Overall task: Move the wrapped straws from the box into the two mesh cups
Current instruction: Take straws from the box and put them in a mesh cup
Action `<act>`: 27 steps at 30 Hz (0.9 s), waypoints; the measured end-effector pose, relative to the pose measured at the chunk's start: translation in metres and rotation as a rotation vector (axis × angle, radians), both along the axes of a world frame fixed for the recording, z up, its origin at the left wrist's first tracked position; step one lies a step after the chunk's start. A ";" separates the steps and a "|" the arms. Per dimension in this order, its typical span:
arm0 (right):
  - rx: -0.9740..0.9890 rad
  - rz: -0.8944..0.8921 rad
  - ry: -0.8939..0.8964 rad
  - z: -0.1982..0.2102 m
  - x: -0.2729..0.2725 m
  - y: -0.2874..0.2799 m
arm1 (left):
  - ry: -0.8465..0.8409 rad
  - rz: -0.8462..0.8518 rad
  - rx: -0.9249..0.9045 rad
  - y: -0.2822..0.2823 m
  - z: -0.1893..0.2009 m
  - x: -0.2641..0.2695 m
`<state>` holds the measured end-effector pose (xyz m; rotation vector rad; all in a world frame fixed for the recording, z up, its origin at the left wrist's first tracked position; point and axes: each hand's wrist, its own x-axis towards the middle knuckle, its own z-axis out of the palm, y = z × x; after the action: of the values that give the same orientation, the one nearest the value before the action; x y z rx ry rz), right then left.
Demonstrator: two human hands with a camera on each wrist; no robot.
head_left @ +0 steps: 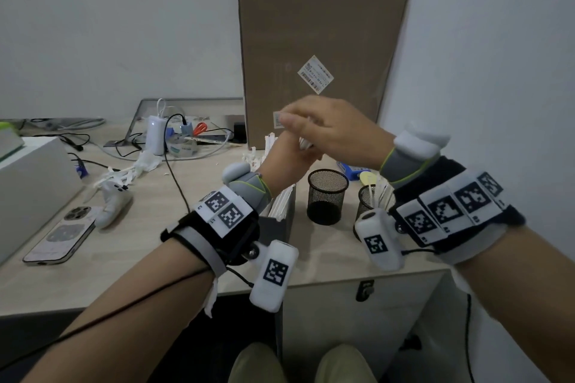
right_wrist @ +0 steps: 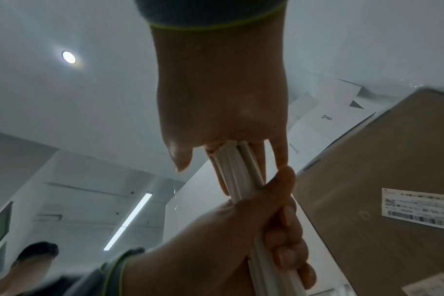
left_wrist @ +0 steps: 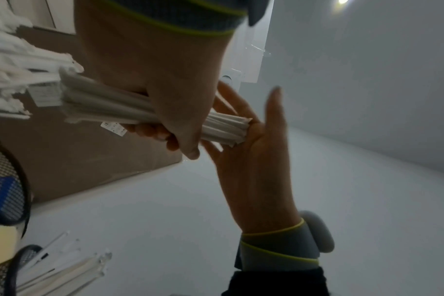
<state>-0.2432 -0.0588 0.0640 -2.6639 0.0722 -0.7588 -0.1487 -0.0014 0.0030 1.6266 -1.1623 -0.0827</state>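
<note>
My left hand point(head_left: 286, 162) grips a bundle of white wrapped straws point(left_wrist: 101, 102) above the desk, behind the cups. My right hand point(head_left: 329, 127) is flat, fingers straight, with its palm against the bundle's end point(right_wrist: 241, 172). Below my left wrist stands the grey box point(head_left: 280, 221), more straws leaning inside it. An empty black mesh cup point(head_left: 327, 196) stands to its right. A second mesh cup point(head_left: 368, 199) with several straws in it is partly hidden by my right wrist device.
A tall cardboard box point(head_left: 320, 56) stands at the back by the right wall. A phone point(head_left: 59, 236), a white controller point(head_left: 113, 199), cables, a charger point(head_left: 155, 134) and scissors point(head_left: 199, 127) lie on the left. Loose straws point(head_left: 267, 146) stand behind the grey box.
</note>
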 end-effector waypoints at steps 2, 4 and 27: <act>0.053 -0.058 -0.075 -0.004 -0.008 -0.008 | -0.007 -0.044 0.026 -0.003 0.004 -0.006; 0.036 -0.180 -0.193 -0.003 -0.022 -0.018 | 0.009 -0.066 0.049 -0.006 0.008 -0.012; 0.067 -0.755 -0.046 -0.067 -0.084 -0.150 | 0.145 -0.121 0.405 -0.071 -0.036 -0.042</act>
<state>-0.3271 -0.2088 -0.0030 -2.5254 1.1106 -0.9984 -0.1904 -0.0724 -0.0329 1.8623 -1.1821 -0.5348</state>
